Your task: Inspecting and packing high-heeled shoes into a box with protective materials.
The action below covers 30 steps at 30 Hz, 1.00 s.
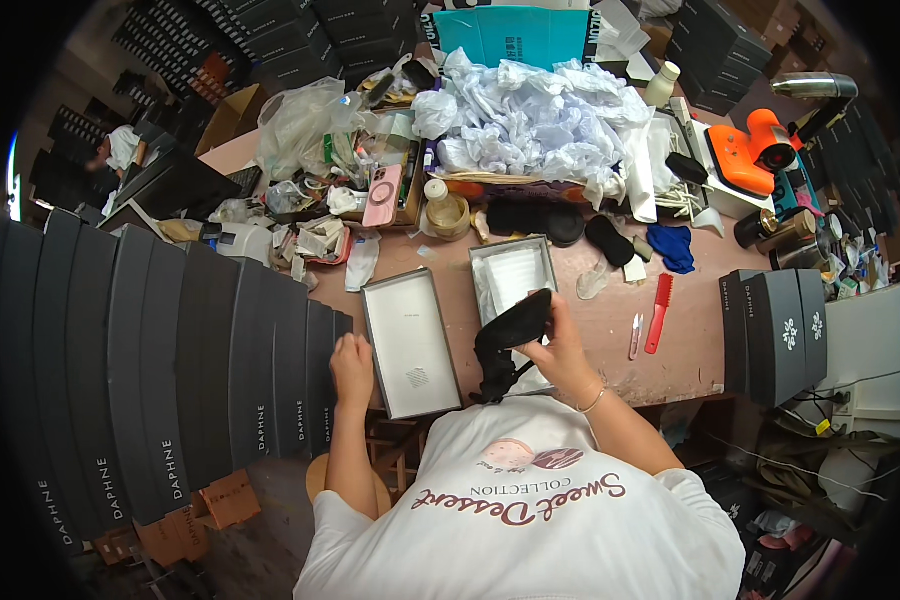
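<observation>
My right hand (562,352) grips a black shoe (515,322) with a thin strap, held up over the near part of an open shoe box (545,252). White wrapping paper (510,275) lies inside that box. Left of it rests a box lid (370,300), its pale inner side facing up. Just past the lid's left edge, my left hand (352,370) is closed in a fist beside a row of dark shoe boxes (300,350). Whatever its fingers may hold is hidden.
Crumpled white paper (540,115) heaps up at the back. A red comb (659,314) and a small pointed tool (635,337) lie to the right, near upright dark boxes (770,335). Farther back stand a glue jar (447,212), a pink phone (382,194) and an orange device (745,155).
</observation>
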Each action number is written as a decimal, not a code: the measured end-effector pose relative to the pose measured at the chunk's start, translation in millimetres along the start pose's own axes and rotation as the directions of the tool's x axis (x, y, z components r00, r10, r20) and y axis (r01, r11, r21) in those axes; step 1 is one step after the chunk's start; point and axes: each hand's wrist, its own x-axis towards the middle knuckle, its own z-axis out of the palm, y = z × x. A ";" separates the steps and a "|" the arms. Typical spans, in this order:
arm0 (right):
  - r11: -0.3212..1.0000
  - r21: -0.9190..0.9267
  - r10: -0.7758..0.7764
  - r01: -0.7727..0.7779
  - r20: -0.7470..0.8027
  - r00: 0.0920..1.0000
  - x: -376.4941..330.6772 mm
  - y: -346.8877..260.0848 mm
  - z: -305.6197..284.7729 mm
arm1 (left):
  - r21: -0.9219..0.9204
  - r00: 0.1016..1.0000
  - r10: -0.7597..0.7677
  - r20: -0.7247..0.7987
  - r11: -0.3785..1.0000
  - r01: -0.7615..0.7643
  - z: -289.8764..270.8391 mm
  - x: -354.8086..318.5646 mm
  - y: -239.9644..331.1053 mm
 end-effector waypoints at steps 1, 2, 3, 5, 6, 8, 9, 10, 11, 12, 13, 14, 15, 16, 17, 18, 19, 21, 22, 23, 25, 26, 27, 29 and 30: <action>0.990 0.125 0.067 -0.063 -0.027 0.997 2.1 2.4 -0.2 | 0.089 0.989 -0.036 0.143 0.996 0.024 5.5 -12.5 -13.4; 0.982 0.180 0.074 -0.063 -0.056 0.996 4.5 3.3 -1.8 | 0.181 0.957 -0.087 0.278 0.983 0.037 10.9 -32.8 -27.6; 0.971 0.233 0.082 -0.061 -0.082 0.993 6.5 3.5 -4.4 | 0.200 0.915 -0.076 0.397 0.980 -0.005 22.8 -63.6 -52.2; 0.943 0.329 0.101 -0.045 -0.154 0.983 11.3 2.9 -14.9 | 0.256 0.768 -0.196 0.609 0.966 0.043 25.1 -127.1 -68.9; 0.936 0.350 0.104 -0.031 -0.194 0.976 13.3 -1.3 -20.1 | 0.323 0.717 -0.262 0.646 0.945 0.054 32.8 -161.9 -89.2; 0.948 0.318 0.106 -0.027 -0.232 0.967 15.9 4.6 -32.7 | 0.473 0.450 -0.469 0.760 0.874 0.113 21.1 -189.6 -82.6; 0.954 0.298 0.115 -0.036 -0.252 0.961 13.8 5.3 -39.8 | 0.483 0.391 -0.484 0.783 0.869 0.108 19.1 -204.3 -84.5; 0.958 0.284 0.122 -0.043 -0.268 0.956 17.1 2.7 -42.8 | 0.483 0.355 -0.489 0.797 0.868 0.112 17.9 -219.0 -87.3; 0.960 0.277 0.116 -0.035 -0.282 0.952 18.1 2.3 -45.7 | 0.489 0.314 -0.496 0.809 0.866 0.108 15.4 -234.3 -89.4; 0.961 0.274 0.105 -0.026 -0.277 0.955 21.1 2.1 -44.7 | 0.486 0.279 -0.504 0.817 0.863 0.134 13.0 -253.8 -90.2; 0.963 0.269 0.098 -0.018 -0.289 0.952 21.5 1.8 -46.7 | 0.481 0.252 -0.499 0.829 0.867 0.133 10.5 -260.2 -88.4; 0.969 0.245 0.103 -0.025 -0.311 0.945 22.3 2.1 -47.7 | 0.471 0.229 -0.489 0.842 0.872 0.131 9.6 -264.0 -85.7; 0.971 0.237 0.098 -0.027 -0.295 0.950 21.3 3.0 -46.5 | 0.463 0.203 -0.478 0.854 0.878 0.118 5.9 -264.3 -81.0; 0.973 0.229 0.094 -0.030 -0.276 0.957 20.7 4.0 -44.6 | 0.449 0.188 -0.460 0.868 0.888 0.102 -1.1 -258.2 -72.8; 0.975 0.222 0.090 -0.033 -0.254 0.963 20.3 5.6 -42.2 | 0.430 0.182 -0.436 0.881 0.900 0.074 -7.1 -247.1 -64.7; 0.974 0.224 0.099 -0.039 -0.263 0.960 17.0 7.5 -43.1 | 0.400 0.236 -0.393 0.889 0.916 0.018 -12.3 -211.6 -50.0; 0.978 0.201 0.103 -0.051 -0.257 0.961 14.9 11.5 -38.7 | 0.365 0.380 -0.352 0.856 0.930 0.038 -18.2 -175.4 -28.0; 0.985 0.159 0.101 -0.067 -0.213 0.972 13.2 19.2 -22.9 | 0.177 0.661 -0.266 0.701 0.964 0.199 -30.7 -92.6 30.6; 0.982 0.175 0.103 -0.069 -0.195 0.975 12.1 19.8 -12.7 | -0.117 0.829 -0.036 0.558 0.986 0.122 -33.6 -64.3 59.9; 0.987 0.136 0.111 -0.088 -0.170 0.979 9.3 18.7 -2.7 | -0.376 0.938 0.164 0.305 0.926 -0.039 -22.9 -50.4 85.5; 0.992 0.060 0.121 -0.114 -0.132 0.984 7.2 7.4 11.4 | -0.501 0.869 0.360 0.340 0.851 -0.157 -14.2 -32.9 133.7; 0.986 0.083 0.153 -0.145 -0.099 0.983 6.9 -6.6 17.6 | -0.522 0.841 0.399 0.365 0.836 -0.170 -5.4 -34.5 153.0; 0.981 0.116 0.162 -0.155 -0.045 0.986 9.0 -6.8 16.7 | -0.457 0.877 0.333 0.346 0.876 -0.152 1.9 -38.4 169.2; 0.964 0.183 0.189 -0.195 0.050 0.981 6.6 -4.9 8.2 | -0.557 0.940 0.259 0.221 0.825 -0.096 29.7 -29.0 164.7; 0.812 0.428 0.312 -0.396 0.255 0.915 5.5 -29.9 -2.3 | -0.692 0.939 0.227 0.258 0.721 0.016 51.0 -21.4 145.4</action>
